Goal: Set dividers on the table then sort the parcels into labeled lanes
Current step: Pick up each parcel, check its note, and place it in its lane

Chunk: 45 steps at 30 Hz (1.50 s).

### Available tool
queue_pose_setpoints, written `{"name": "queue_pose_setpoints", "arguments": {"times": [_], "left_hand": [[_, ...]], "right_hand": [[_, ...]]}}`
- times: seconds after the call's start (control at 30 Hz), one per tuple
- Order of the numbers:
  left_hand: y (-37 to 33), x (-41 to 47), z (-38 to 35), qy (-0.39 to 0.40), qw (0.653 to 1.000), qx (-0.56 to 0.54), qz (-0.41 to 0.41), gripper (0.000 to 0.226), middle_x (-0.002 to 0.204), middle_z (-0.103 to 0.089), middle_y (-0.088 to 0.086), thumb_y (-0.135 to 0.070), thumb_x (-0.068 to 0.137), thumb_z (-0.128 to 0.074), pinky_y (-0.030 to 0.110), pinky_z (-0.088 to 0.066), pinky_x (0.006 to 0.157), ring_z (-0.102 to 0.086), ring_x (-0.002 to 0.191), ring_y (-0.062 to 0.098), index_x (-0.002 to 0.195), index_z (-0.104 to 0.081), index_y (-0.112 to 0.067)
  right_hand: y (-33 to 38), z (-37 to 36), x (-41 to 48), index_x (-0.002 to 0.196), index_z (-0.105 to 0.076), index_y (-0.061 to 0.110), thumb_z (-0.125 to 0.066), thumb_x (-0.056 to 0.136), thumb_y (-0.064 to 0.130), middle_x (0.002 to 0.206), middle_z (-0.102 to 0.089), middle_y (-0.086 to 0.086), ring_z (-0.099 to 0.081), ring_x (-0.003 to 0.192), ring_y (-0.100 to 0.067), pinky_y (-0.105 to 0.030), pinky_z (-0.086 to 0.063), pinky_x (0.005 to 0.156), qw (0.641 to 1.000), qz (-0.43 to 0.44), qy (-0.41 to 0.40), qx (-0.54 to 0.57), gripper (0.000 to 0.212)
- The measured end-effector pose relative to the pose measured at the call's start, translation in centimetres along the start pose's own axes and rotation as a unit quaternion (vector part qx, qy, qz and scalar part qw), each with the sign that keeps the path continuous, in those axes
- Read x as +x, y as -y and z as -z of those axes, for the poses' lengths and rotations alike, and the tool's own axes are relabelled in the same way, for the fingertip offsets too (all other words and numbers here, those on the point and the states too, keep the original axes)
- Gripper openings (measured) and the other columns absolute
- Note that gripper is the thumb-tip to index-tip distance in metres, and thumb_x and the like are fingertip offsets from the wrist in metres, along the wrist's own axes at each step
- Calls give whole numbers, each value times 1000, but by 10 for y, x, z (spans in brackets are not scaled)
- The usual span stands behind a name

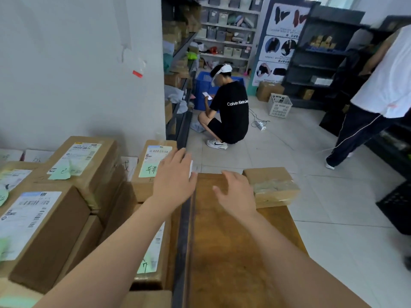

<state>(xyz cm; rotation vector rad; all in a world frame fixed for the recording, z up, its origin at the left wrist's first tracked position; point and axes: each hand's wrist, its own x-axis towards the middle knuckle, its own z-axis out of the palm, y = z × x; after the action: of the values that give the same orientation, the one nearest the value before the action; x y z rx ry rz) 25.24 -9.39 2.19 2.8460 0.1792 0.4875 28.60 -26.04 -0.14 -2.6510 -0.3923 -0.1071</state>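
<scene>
Wooden table point(224, 252), seen from its near edge. A dark, narrow divider strip point(182, 241) runs straight from the near edge to the far edge, splitting the top into lanes.

Left of the strip: brown cardboard parcels packed close, some stacked. Each visible top carries a white shipping label with barcodes, and most also carry a pale green note with handwriting. Far parcel point(153, 167) sits just beside the strip at the far edge. A taller parcel point(86, 161) stands further left, and a large parcel point(42, 232) lies toward the near left. White paper lane labels point(129, 167) with handwritten characters lie along the far edge between the boxes.

Right of the strip: one low parcel wrapped in clear tape point(272, 185) at the far right corner, with no label visible.

Left hand point(175, 176): palm down over the strip's far end, fingers straight. A small white card edge point(190, 168) shows at the fingertips; contact unclear.

Right hand point(235, 193): fingers loosely spread, holding nothing, just beside the taped parcel.
</scene>
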Motion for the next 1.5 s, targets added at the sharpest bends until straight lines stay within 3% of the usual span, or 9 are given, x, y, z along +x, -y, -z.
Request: {"name": "queue_pose_setpoints", "arguments": {"times": [0.23,0.7,0.93,1.07,1.13,1.23,1.37,1.5], "left_hand": [[-83,3,-25,34,997,55,-46,57,154,-33,4,-38,98,-46,37,-22,116,-23,144,22,148,-32,-16],[-184,28,-118,117,987,97,-47,56,151,-34,3,-34,95,-48,40,-24,118,-23,143,23,146,-33,-14],[-195,44,-163,173,979,109,-18,56,155,-26,8,-29,95,-48,40,-23,117,-20,145,25,147,-31,-15],[-195,49,-183,222,968,114,14,60,154,-23,12,-26,93,-52,43,-37,108,-26,140,30,147,-28,-16],[-194,49,-193,246,964,89,38,68,153,-24,16,-25,94,-52,43,-41,105,-31,137,32,151,-17,-16],[-197,49,-202,239,968,19,70,73,138,-42,15,-21,95,-53,38,-49,92,-50,117,30,152,-8,-19],[-196,54,-200,167,971,-105,137,66,127,-54,11,-14,96,-54,31,-48,89,-56,110,23,152,-21,-22],[-186,60,-185,94,954,-215,189,56,135,-55,3,-25,95,-58,36,-46,102,-52,123,21,147,-37,-25]], "right_hand": [[-90,47,3,143,-42,20,-55,92,42,142,-47,-6,-39,131,-26,-40,-34,108,994,-5,13,-105,57],[-228,70,23,147,-32,24,-55,93,36,154,-30,-6,-22,144,-25,-39,-22,115,987,-8,79,-140,60],[-267,46,47,146,-33,20,-56,92,26,154,-27,-11,-27,140,-29,-39,-29,111,989,-30,103,-102,59],[-281,29,60,147,-27,15,-59,91,25,156,-20,-15,-30,138,-32,-40,-37,108,989,-59,106,-83,66],[-285,21,64,148,-23,17,-59,90,21,153,-23,-14,-35,134,-32,-40,-42,103,989,-71,116,-55,68],[-287,13,66,149,-22,20,-57,89,11,144,-32,-10,-45,123,-29,-37,-47,93,990,-87,110,12,71],[-288,11,68,146,-34,24,-59,92,19,134,-43,-10,-47,120,-28,-37,-45,98,991,-104,53,67,60],[-285,24,73,141,-45,27,-65,88,41,121,-55,-3,-52,113,-22,-40,-48,96,981,-124,-12,151,59]]}}
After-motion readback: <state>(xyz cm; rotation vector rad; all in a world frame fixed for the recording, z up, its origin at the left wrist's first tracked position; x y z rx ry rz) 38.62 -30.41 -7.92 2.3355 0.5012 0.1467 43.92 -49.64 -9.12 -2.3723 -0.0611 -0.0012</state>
